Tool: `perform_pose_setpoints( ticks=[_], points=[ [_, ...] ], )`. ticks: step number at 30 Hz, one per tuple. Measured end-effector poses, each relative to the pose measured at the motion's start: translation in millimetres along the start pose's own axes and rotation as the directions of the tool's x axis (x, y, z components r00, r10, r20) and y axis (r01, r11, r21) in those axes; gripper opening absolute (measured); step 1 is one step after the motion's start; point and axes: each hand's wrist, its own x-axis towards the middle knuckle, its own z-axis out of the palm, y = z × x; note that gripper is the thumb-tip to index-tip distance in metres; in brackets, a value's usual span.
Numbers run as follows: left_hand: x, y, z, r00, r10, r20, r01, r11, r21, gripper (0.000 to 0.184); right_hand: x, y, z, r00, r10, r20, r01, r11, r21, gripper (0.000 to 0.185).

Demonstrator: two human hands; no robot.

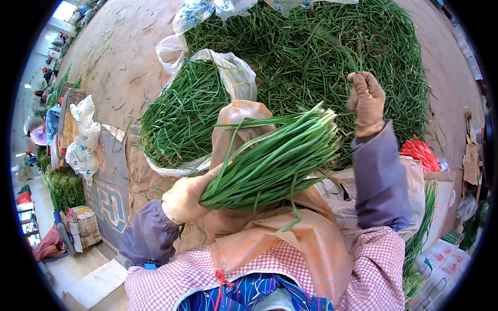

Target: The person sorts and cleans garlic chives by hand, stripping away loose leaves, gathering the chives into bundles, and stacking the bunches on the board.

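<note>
My left hand [185, 201], in a tan glove, is wrapped round the leafy end of a thick bunch of garlic chives [275, 160]. The bunch lies slanted above my lap, its pale cut ends pointing up and right. My right hand [367, 101], also gloved, is raised over a large heap of loose chives [311, 46], with thumb and fingers pinched together. A few green blades [355, 61] stick out beyond those fingertips and seem to be in the pinch. Under the bunch, a translucent plastic apron [280, 233] covers my lap and knees.
Left of my knees is an open plastic bag [238, 78] full of chives [181, 114]. Red ties [419, 153] lie at the heap's right edge. More chives [423, 223] lie beside my right arm. Crumpled plastic bags [83, 140] and a cardboard box [85, 225] stand at left. A person [39, 135] is far left.
</note>
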Motion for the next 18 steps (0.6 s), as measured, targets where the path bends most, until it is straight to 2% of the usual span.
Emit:
perform_pose_setpoints(
  ticks=[1, 2, 3, 4, 5, 6, 7, 8, 9, 11, 13, 14, 15, 17, 18],
  points=[
    [-1.1, 2.0, -0.9, 1.0, -0.015, 0.01, 0.015, 1.0, 0.027, 0.072, 15.4, 9.6, -21.8, 0.999, 0.011, -0.043, -0.022, 0.959, -0.281, 0.023],
    [-1.6, 4.3, -1.9, 0.999, -0.029, 0.02, 0.028, 0.998, 0.053, 0.072, 23.6, 24.8, -41.6, 0.999, -0.037, 0.031, 0.048, 0.75, -0.66, 0.039],
    [-0.6, 5.6, -1.9, 0.999, -0.044, 0.028, 0.041, 0.996, 0.08, 0.071, 9.1, -20.1, -23.1, 0.979, 0.197, 0.06, -0.042, 0.479, -0.877, 0.057],
    [0.4, 5.3, -0.3, 1.0, 0.006, 0.017, -0.008, 0.995, 0.103, 0.072, 3.4, -24.5, -15.5, 0.96, 0.047, 0.275, 0.239, 0.373, -0.897, 0.063],
    [1.5, 4.7, 1.4, 0.998, 0.055, 0.011, -0.056, 0.99, 0.128, 0.072, -2.0, -27.3, -9.0, 0.869, -0.07, 0.489, 0.492, 0.225, -0.841, 0.069],
    [3.4, 5.3, 1.8, 0.994, 0.106, 0.008, -0.106, 0.982, 0.156, 0.072, -0.9, -38.6, 5.9, 0.801, 0.131, 0.584, 0.529, 0.302, -0.793, 0.073],
    [4.7, 6.7, 1.7, 0.992, 0.122, 0.017, -0.123, 0.974, 0.189, 0.073, 4.6, -23.3, 17.6, 0.715, 0.253, 0.651, 0.465, 0.523, -0.714, 0.075],
    [5.4, 8.4, 1.6, 0.99, 0.137, 0.026, -0.14, 0.965, 0.224, 0.073, -2.7, -42.5, 41.7, 0.604, 0.511, 0.611, 0.3, 0.565, -0.769, 0.066],
    [5.5, 10.1, 0.9, 0.988, 0.152, 0.034, -0.155, 0.953, 0.258, 0.074, -5.0, -52.2, 61.2, 0.482, 0.65, 0.587, 0.246, 0.543, -0.803, 0.065],
    [4.6, 14.2, -1.2, 0.987, 0.149, 0.064, -0.162, 0.93, 0.331, 0.077, -2.7, -31.4, 68.5, 0.263, 0.679, 0.686, 0.195, 0.659, -0.727, 0.058],
    [3.0, 15.5, -2.4, 0.989, 0.132, 0.067, -0.147, 0.926, 0.347, 0.079, -16.2, -19.3, 72.2, 0.061, 0.641, 0.765, 0.017, 0.766, -0.643, 0.054],
    [2.6, 15.5, -2.3, 0.991, 0.121, 0.057, -0.133, 0.935, 0.327, 0.08, -26.3, -21.2, 65.9, 0.035, 0.642, 0.766, -0.231, 0.751, -0.619, 0.052],
    [3.0, 14.9, -1.8, 0.993, 0.112, 0.047, -0.121, 0.944, 0.306, 0.08, -31.4, -21.6, 61.8, 0.082, 0.561, 0.824, -0.163, 0.823, -0.544, 0.049],
    [4.0, 9.7, 1.9, 0.991, 0.136, 0.011, -0.133, 0.946, 0.297, 0.082, -41.0, -23.6, 51.5, 0.195, 0.47, 0.861, -0.16, 0.881, -0.445, 0.04],
    [4.1, 8.5, 3.1, 0.989, 0.15, -0.005, -0.142, 0.945, 0.294, 0.083, -47.2, -20.5, 48.0, 0.33, 0.447, 0.831, -0.102, 0.892, -0.44, 0.034]
  ],
)
